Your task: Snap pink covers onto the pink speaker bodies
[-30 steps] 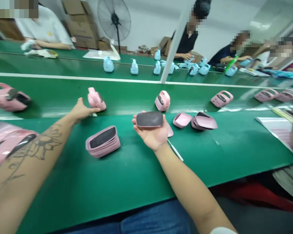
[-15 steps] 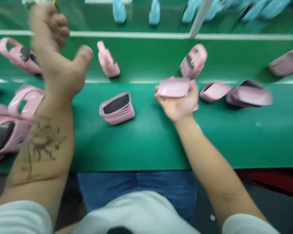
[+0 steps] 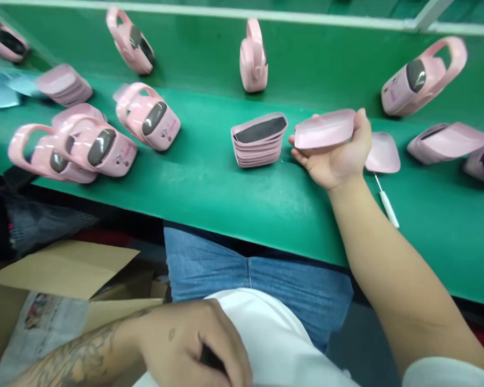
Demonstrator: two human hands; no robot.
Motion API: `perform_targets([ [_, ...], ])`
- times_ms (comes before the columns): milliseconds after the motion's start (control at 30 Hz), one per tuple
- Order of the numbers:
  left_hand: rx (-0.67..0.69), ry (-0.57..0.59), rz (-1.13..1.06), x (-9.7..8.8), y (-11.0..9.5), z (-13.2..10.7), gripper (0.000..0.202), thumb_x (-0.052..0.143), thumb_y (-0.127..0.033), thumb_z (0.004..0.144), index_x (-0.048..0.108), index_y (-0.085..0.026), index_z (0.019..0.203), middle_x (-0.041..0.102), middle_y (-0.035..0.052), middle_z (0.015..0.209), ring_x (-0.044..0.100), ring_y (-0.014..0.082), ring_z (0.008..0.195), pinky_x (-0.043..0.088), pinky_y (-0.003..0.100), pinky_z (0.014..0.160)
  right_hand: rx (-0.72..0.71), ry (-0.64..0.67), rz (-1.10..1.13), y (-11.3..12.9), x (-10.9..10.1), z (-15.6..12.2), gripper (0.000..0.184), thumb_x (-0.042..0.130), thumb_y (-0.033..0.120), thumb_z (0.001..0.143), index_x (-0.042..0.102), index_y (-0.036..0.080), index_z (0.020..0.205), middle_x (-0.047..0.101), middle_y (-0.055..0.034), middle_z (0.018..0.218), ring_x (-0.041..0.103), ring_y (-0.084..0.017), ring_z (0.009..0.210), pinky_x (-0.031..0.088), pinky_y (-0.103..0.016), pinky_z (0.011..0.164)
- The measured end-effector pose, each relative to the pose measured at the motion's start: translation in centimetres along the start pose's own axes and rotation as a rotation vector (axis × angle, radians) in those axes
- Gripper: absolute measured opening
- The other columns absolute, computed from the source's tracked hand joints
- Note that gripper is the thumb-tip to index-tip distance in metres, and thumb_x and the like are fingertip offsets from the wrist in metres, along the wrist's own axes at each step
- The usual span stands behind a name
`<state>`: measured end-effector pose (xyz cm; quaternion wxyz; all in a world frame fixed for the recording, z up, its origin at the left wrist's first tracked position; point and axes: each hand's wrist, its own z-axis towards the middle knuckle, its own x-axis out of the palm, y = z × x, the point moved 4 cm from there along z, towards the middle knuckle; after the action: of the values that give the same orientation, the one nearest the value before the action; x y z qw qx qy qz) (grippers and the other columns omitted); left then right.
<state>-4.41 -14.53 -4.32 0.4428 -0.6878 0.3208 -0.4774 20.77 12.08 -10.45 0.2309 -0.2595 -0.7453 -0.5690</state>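
My right hand [image 3: 339, 158] is palm up above the green table, its fingers and thumb around a shallow, curved pink plastic cover [image 3: 325, 129]. Just left of it stands a stack of nested pink covers [image 3: 258, 141] with a dark inside. A single pink cover [image 3: 383, 153] lies to the right of my right wrist. Low in front of my white shirt is my left hand [image 3: 197, 344], its fingers curled. A dark patch shows between thumb and finger; whether it is held or part of the shirt is unclear.
Pink handled cases with dark windows [image 3: 113, 153] cluster at the left, and more stand along the back [image 3: 254, 62]. A white-handled screwdriver [image 3: 388, 208] lies right of my forearm. Further covers [image 3: 447, 142] are at the right. An open cardboard box [image 3: 64, 266] sits below left.
My left hand has come down from the upper left to my shirt front. My right hand still holds the pink cover. The view has turned left, showing more cases and the box.
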Motion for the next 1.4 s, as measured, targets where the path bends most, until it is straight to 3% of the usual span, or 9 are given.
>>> perform_targets([
  [133,-0.115,-0.366,0.191,-3.2,-0.7,0.3,0.025,0.069,-0.038,0.098,0.081,-0.017,0.09,0.081,0.0107,0.083,0.075,0.019,0.072,0.057,0.024,0.066,-0.052,0.047,0.015,0.3,1.4,-1.3,0.064,0.052,0.082,0.087,0.072,0.025,0.107,0.081,-0.0083,0.105,0.08,-0.031,0.097,0.066,-0.04,0.065],
  [267,0.015,-0.925,0.348,-8.2,-2.7,2.9,0.021,0.071,-0.035,0.095,0.074,-0.017,0.084,0.074,0.0043,0.083,0.065,0.0148,0.074,0.052,0.023,0.068,-0.084,0.13,0.052,0.3,3.6,-4.9,0.057,0.059,0.076,0.089,0.072,0.025,0.11,0.082,-0.0075,0.112,0.08,-0.032,0.102,0.069,-0.044,0.076],
  [400,0.169,-1.163,0.236,-10.7,-3.5,6.0,0.025,0.075,-0.043,0.09,0.073,-0.018,0.088,0.068,0.0004,0.071,0.057,0.0124,0.061,0.045,0.022,0.056,-0.021,0.125,0.141,-1.6,3.8,-10.3,0.053,0.063,0.069,0.092,0.073,0.023,0.116,0.081,-0.0084,0.121,0.079,-0.034,0.111,0.068,-0.048,0.087],
  [600,0.234,-1.23,-0.09,-10.6,-1.9,9.2,0.032,0.081,-0.049,0.084,0.069,-0.02,0.09,0.064,-0.0026,0.064,0.052,0.0108,0.05,0.04,0.021,0.047,0.015,-0.063,0.272,-6.2,1.2,-16.9,0.052,0.059,0.061,0.095,0.074,0.023,0.127,0.075,-0.0107,0.139,0.067,-0.033,0.134,0.056,-0.058,0.112],
  [733,0.153,-1.125,-0.196,-9.2,-0.6,10.7,0.036,0.082,-0.049,0.084,0.067,-0.02,0.098,0.069,-0.002,0.067,0.059,0.013,0.052,0.046,0.022,0.049,-0.078,-0.128,0.269,-7.5,0.5,-18.6,0.055,0.063,0.062,0.09,0.074,0.028,0.133,0.073,-0.0082,0.144,0.064,-0.034,0.14,0.05,-0.059,0.12],
  [933,0.232,-0.818,0.424,-8.6,-4.2,9.3,0.04,0.079,-0.035,0.092,0.068,-0.02,0.127,0.079,0.001,0.08,0.074,0.0173,0.076,0.056,0.026,0.074,0.148,-0.04,0.301,-7.8,0.6,-19.0,0.068,0.05,0.073,0.095,0.075,0.021,0.131,0.077,-0.0127,0.136,0.062,-0.035,0.143,0.049,-0.058,0.121],
  [1067,0.266,-0.664,0.811,-8.1,-5.8,8.9,0.009,0.073,-0.029,0.096,0.079,-0.022,0.099,0.081,0.0015,0.087,0.073,0.017,0.078,0.054,0.028,0.076,0.278,-0.002,0.332,-8.3,0.7,-19.6,0.07,0.05,0.075,0.094,0.073,0.02,0.131,0.079,-0.0131,0.13,0.066,-0.035,0.138,0.052,-0.059,0.117],
  [1233,0.487,-0.911,1.169,-6.8,-4.2,9.7,0.011,0.068,-0.022,0.098,0.077,-0.02,0.092,0.078,0.0037,0.086,0.066,0.0205,0.082,0.051,0.037,0.083,0.262,-0.037,0.324,-9.3,1.3,-20.2,0.065,0.052,0.074,0.095,0.075,0.024,0.13,0.079,-0.0097,0.131,0.065,-0.032,0.138,0.055,-0.056,0.115],
  [1400,0.424,-1.173,1.176,-6.6,-1.4,10.0,0.01,0.069,-0.022,0.097,0.077,-0.02,0.09,0.076,0.0102,0.112,0.068,0.0279,0.11,0.05,0.049,0.102,0.243,-0.063,0.378,-9.9,1.7,-21.0,0.061,0.045,0.074,0.098,0.077,0.027,0.121,0.077,-0.0066,0.135,0.062,-0.03,0.142,0.055,-0.056,0.116],
])
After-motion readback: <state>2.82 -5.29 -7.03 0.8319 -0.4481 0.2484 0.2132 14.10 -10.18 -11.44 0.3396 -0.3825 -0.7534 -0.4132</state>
